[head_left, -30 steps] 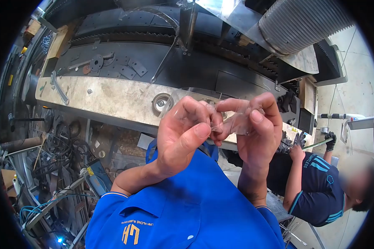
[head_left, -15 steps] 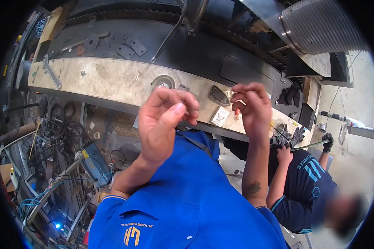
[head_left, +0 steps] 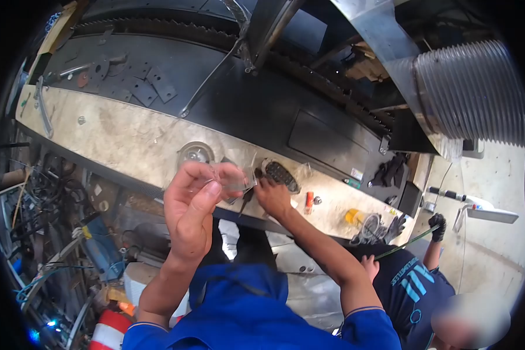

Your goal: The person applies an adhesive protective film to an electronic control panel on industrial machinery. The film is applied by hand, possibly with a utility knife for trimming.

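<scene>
My left hand point(head_left: 193, 204) is raised over the near edge of the bench, thumb and fingers pinched on a thin piece of clear plastic point(head_left: 240, 179). Its exact kind is hard to make out. My right hand point(head_left: 271, 195) is low at the bench, fingers bent down beside a black ridged object point(head_left: 279, 174). What those fingertips grip is hidden. A thin dark tool point(head_left: 246, 200) lies just left of them. Behind my left hand sits a round metal piece point(head_left: 195, 151). Right of my right wrist stands an orange cylinder point(head_left: 309, 201).
The pale bench top point(head_left: 119, 125) runs across the view. Flat metal plates point(head_left: 149, 87) lie beyond it, near a thin metal rod point(head_left: 213, 84). A co-worker in a dark shirt point(head_left: 411, 286) is at the right, beside a clear jar point(head_left: 370, 224). Scrap clutters the lower left.
My right hand has moved left and down to the bench from its raised position. The clear plastic now shows in my left hand. The white box is mostly hidden, and the view has shifted.
</scene>
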### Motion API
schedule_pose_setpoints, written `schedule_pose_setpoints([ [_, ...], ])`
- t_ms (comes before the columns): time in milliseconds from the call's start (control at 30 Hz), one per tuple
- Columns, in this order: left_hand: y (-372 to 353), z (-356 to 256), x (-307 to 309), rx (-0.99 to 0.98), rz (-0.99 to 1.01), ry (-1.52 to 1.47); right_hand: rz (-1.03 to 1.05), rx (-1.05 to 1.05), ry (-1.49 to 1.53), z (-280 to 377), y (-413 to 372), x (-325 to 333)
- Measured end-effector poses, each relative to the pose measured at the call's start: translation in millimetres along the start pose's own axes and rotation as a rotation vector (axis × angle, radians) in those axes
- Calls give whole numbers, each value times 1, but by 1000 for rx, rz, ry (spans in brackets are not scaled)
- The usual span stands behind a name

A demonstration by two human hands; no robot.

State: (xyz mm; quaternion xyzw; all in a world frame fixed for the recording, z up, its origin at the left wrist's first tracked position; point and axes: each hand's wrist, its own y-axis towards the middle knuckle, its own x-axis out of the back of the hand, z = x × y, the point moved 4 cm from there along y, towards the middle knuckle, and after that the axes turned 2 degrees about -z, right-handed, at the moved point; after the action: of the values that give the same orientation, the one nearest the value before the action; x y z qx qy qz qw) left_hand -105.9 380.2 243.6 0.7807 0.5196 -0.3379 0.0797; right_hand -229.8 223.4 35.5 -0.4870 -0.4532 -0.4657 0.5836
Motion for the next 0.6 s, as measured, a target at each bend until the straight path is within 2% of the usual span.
schedule_pose_setpoints([
  [167,36,46,0,-70,71,-50,-124,208,6,-12,0,7],
  [200,43,55,1,-73,70,-61,-68,256,26,-15,2,13],
  [233,47,63,1,-73,87,-75,-68,244,7,-18,0,13],
  [300,59,73,0,-128,69,-84,-101,364,27,-18,-1,14],
  [367,67,78,-7,-179,104,-82,-117,381,137,-19,-4,31],
  [400,69,79,-10,-216,113,-62,-59,324,283,-23,-4,42],
  [433,72,80,-12,-251,117,-41,-77,324,270,-27,-6,54],
  [500,82,83,-19,-290,144,-29,-149,19,679,-54,-11,70],
  [533,88,84,-26,-306,160,-25,-197,-72,777,-73,-14,71],
  [567,94,85,-34,-320,174,-21,-68,-249,890,-92,-18,75],
  [600,100,87,-43,-317,153,-32,-162,-363,1139,-110,-23,80],
])
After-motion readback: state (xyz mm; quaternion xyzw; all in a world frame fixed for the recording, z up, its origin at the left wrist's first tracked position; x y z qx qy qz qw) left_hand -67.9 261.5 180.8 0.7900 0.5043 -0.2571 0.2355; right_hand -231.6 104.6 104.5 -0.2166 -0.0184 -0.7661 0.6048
